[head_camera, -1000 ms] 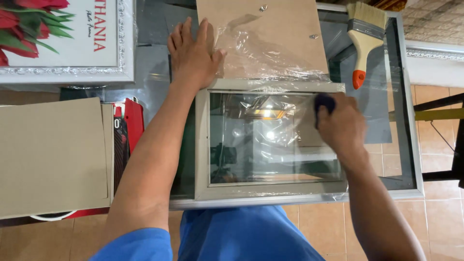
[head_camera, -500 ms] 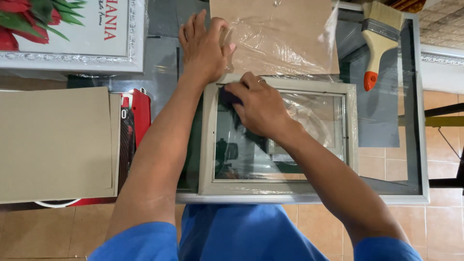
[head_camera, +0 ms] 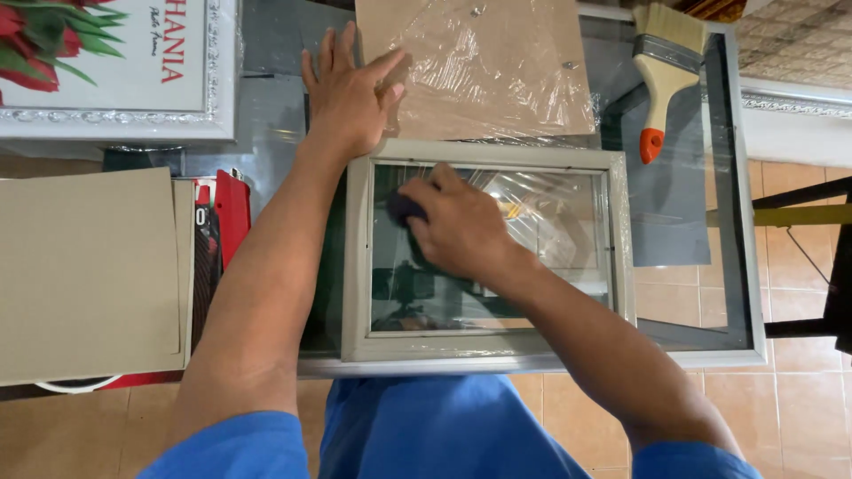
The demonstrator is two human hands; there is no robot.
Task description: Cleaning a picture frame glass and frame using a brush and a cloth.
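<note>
Wiping glass of grey picture frame (head_camera: 484,350), flat on glass-top table (head_camera: 741,266). R hand (head_camera: 457,226) — fingers curled shut on dark cloth pad (head_camera: 404,209), upper-left of pane. Best: even pressure, overlapping strokes into corners. L hand (head_camera: 348,93) flat, fingers spread, empty, bracing at frame's top-left corner.

Centre of frame: grey picture frame (head_camera: 485,342) lies flat on a glass table (head_camera: 741,266). Right hand (head_camera: 457,226) presses a dark cloth (head_camera: 404,209), prob. a wiping pad, on the glass pane (head_camera: 568,239), upper-left part. Left hand (head_camera: 348,96) flat at the frame's top-left corner, touching a plastic-wrapped brown board (head_camera: 497,71). Upper right: paintbrush (head_camera: 661,75) w/ orange tip. Left: cardboard sheet (head_camera: 89,275).
</note>
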